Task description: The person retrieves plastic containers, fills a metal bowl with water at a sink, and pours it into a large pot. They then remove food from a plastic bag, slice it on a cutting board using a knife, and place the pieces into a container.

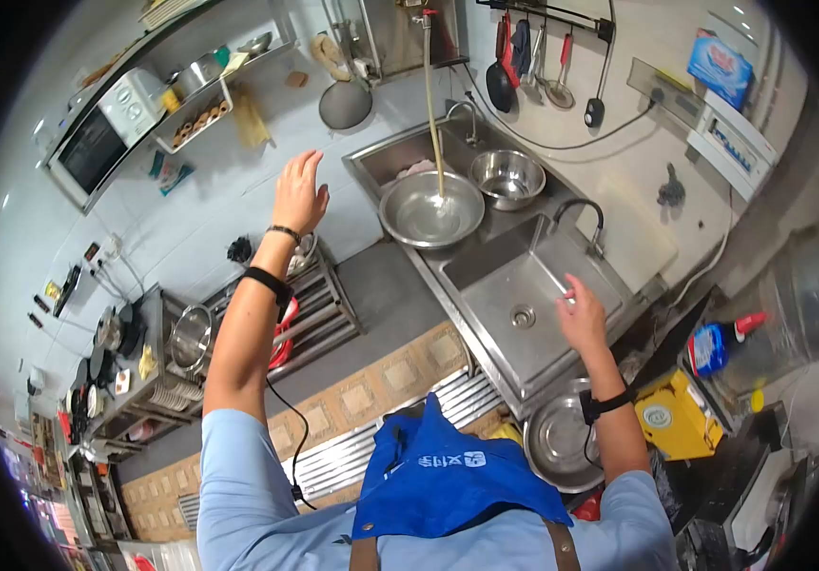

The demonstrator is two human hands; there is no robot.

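Note:
My left hand (299, 193) is raised in front of the tiled wall, fingers extended and nothing in it. Over the right part of the empty steel sink basin (500, 314) is my right hand (583, 314), its fingers apart and nothing held. A wide metal bowl (431, 209) stands between the two basins, and a hose (433, 105) hangs down to it. Beside it sits a deeper steel bowl (507, 179). A black curved faucet (581, 214) rises behind the near basin. Neither hand touches a bowl or the faucet.
A slatted metal rack (319, 314) stands left of the sink. Below my right forearm lies a large steel bowl (562, 443), near a yellow box (678, 416) and a blue bottle with a red cap (709, 348). Pans and ladles hang on the wall.

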